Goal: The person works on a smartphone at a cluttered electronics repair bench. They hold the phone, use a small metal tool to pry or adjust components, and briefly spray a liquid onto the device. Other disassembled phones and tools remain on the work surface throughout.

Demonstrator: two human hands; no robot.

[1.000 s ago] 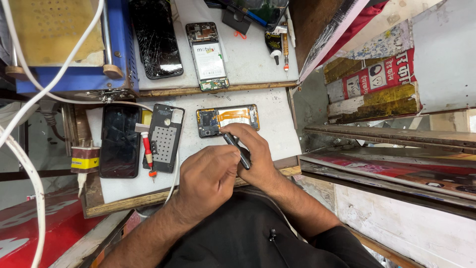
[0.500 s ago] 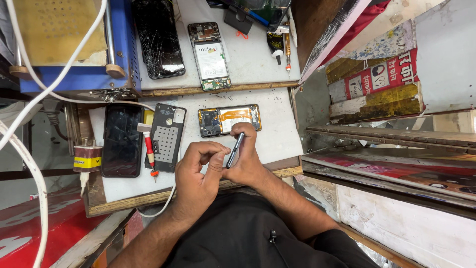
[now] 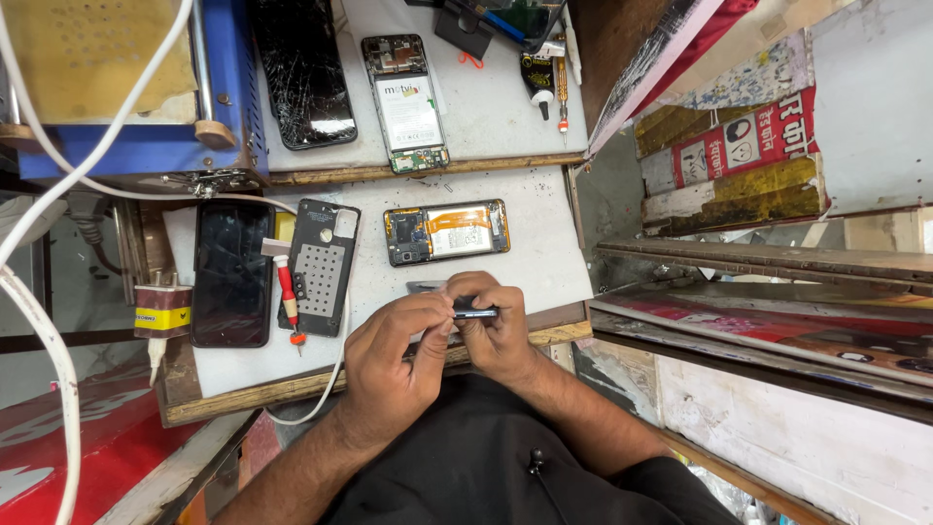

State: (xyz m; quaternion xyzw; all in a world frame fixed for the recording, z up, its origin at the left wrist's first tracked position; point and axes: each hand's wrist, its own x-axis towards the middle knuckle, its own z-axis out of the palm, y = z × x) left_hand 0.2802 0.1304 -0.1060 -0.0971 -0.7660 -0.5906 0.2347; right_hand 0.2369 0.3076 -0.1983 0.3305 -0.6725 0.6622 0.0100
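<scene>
Both hands meet over the near edge of the bench point(image 3: 544, 243). The left hand point(image 3: 394, 355) and right hand point(image 3: 496, 326) pinch a small dark tool point(image 3: 476, 313) between closed fingertips, level, just below an opened phone point(image 3: 447, 231). A back cover point(image 3: 323, 267) and red screwdriver point(image 3: 287, 301) lie to the left.

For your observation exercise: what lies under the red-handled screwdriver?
The red-handled screwdriver lies across the edge of a dark perforated phone back cover on the white bench; whatever is beneath that cover is hidden.
</scene>
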